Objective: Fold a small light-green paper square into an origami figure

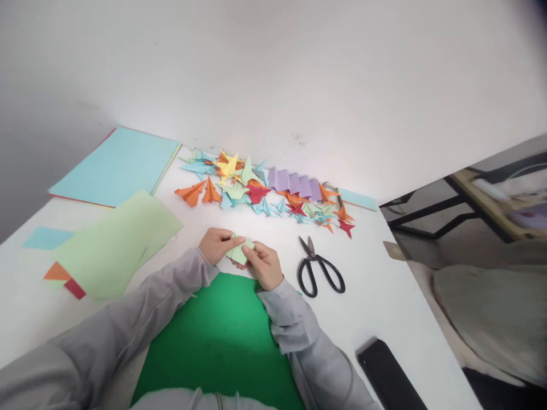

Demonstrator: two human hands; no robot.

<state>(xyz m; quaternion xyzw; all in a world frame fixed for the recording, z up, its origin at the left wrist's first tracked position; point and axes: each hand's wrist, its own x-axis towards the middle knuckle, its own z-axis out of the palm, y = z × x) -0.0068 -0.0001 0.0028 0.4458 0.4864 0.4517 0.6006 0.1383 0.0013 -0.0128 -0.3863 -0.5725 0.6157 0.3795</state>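
Both hands pinch one small light-green piece of folded paper (237, 253) above the far edge of a green mat (213, 336). My left hand (217, 245) grips its left side, thumb on top. On the right side, my right hand (265, 264) holds it with the thumb pressed flat on the paper. Fingers beneath the paper are partly hidden. A pair of black-handled scissors (313, 265) lies to the right of my right hand, blades slightly apart. Beyond the hands is a pile of folded paper figures, among them a yellow one (228, 165) and a red one (257, 193).
Large light-green sheets (115, 245) and a stack topped by a blue sheet (123, 165) lie on the left. Small scraps, including an orange one (57, 271), sit near them. A pleated purple paper strip (294, 183) rests by the wall. A black object (388, 376) lies front right.
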